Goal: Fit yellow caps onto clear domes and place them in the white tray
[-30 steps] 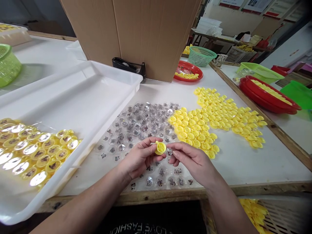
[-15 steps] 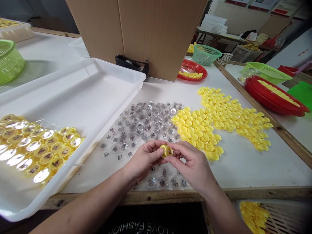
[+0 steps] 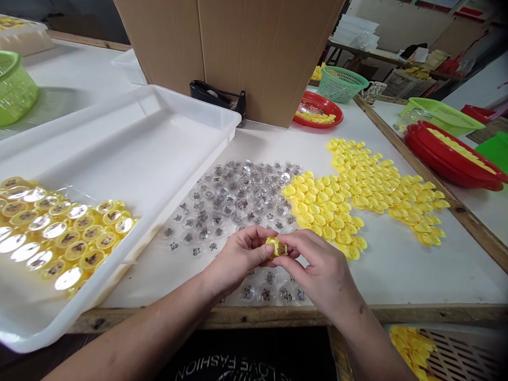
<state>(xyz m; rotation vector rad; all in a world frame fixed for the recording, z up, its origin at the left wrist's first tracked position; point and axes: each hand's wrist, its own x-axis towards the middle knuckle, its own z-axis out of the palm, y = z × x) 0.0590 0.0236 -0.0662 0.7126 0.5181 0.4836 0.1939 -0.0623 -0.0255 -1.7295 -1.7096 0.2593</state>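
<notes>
My left hand (image 3: 246, 254) pinches a small yellow piece (image 3: 273, 246) between thumb and fingers. My right hand (image 3: 317, 259) grips a clear cap with a small printed picture (image 3: 282, 249), which touches the yellow piece. Both hands meet above the front of the white table. Around and beneath them lie many clear discs with printed pictures (image 3: 242, 203). Just to the right spread many small yellow cups (image 3: 325, 211). At the left, a white tray (image 3: 190, 159) contains rows of yellow pieces with pictures on top (image 3: 75, 238).
A tall cardboard box (image 3: 246, 53) stands at the back, with a black tape dispenser (image 3: 218, 100) before it. Red plates (image 3: 420, 153) and a light green basket (image 3: 444, 114) are at the right. A wooden strip (image 3: 246, 317) edges the table's front.
The whole view has shifted slightly. Both hands still hold the small parts together, with the yellow piece and cap turned a little between the fingers.
</notes>
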